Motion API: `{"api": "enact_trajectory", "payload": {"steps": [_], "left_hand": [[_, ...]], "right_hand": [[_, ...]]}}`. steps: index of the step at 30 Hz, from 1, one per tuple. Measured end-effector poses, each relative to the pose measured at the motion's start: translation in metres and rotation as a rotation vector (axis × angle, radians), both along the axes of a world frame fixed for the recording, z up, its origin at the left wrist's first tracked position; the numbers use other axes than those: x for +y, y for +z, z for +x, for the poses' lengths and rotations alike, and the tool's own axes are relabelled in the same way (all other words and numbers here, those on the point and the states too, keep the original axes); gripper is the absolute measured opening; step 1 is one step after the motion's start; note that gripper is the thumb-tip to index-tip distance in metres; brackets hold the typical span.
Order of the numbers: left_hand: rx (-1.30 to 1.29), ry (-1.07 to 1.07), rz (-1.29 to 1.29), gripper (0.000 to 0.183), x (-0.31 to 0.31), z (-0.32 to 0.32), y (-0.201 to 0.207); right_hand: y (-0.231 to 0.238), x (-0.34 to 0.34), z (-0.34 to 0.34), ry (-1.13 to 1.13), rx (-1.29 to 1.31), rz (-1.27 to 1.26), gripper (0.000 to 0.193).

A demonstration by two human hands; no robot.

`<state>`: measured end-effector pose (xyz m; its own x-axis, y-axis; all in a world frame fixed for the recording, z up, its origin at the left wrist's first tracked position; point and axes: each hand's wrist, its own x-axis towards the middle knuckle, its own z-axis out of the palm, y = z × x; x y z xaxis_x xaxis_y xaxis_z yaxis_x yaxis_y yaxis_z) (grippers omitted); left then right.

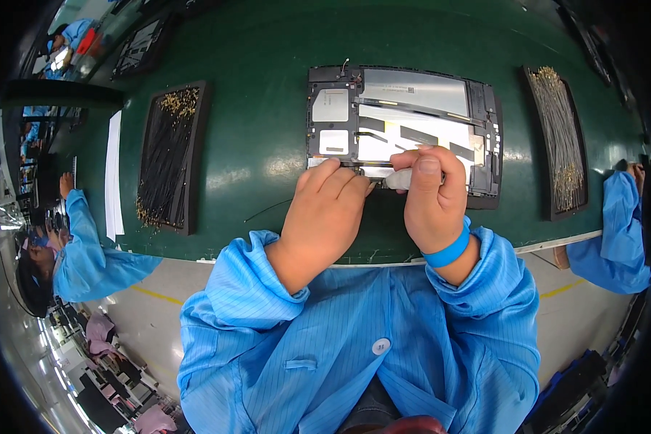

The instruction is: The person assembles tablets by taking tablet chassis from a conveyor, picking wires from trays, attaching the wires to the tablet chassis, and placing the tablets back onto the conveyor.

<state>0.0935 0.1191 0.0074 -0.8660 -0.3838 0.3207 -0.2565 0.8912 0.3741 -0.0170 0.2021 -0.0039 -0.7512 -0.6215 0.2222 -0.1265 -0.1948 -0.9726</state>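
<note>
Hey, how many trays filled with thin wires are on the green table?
2. A tray of black wires lies left of the open device, and a tray of grey wires lies right of it. Others may be hidden.

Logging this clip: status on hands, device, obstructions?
Left hand at device, near edge. Right hand holding white object. Device on green table, insides exposed. Hands partly hide it.

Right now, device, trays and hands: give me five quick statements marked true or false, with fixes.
1. The left hand is at the near edge of the opened device. True.
2. The right wrist is bare. False: it wears a blue wristband.
3. The right hand holds a pale tool. True.
4. The tray right of the device holds black cables. False: grey cables.
5. The device lies on a green table. True.
</note>
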Motion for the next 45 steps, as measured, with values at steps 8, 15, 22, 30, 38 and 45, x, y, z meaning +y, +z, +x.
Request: {"api": "enact_trajectory", "payload": {"steps": [8, 15, 22, 30, 38, 45], "left_hand": [[-0.111, 0.001, -0.035, 0.021, 0.003, 0.01, -0.003], [0.14, 0.723, 1.694, 0.028, 0.022, 0.03, 0.016], [0.734, 0.846, 1.633, 0.017, -0.017, 0.024, -0.006], [-0.043, 0.575, 1.685, 0.038, 0.032, 0.043, 0.017], [0.029, 0.553, 1.834, 0.031, 0.015, 0.021, 0.008], [0.045, 0.628, 1.757, 0.029, 0.014, 0.027, 0.006]], "right_hand": [[0.037, -0.023, -0.005, 0.439, 0.657, 0.299, 0.019], [0.012, -0.018, -0.017, 0.153, -0.225, 0.218, 0.033], [0.015, -0.016, -0.017, 0.183, -0.281, 0.212, 0.038], [0.017, -0.019, -0.019, 0.175, -0.316, 0.217, 0.042], [0.034, -0.035, -0.041, 0.646, -0.11, 0.774, 0.041], [0.024, -0.072, -0.027, 0.869, 0.612, 0.95, 0.032]]}}
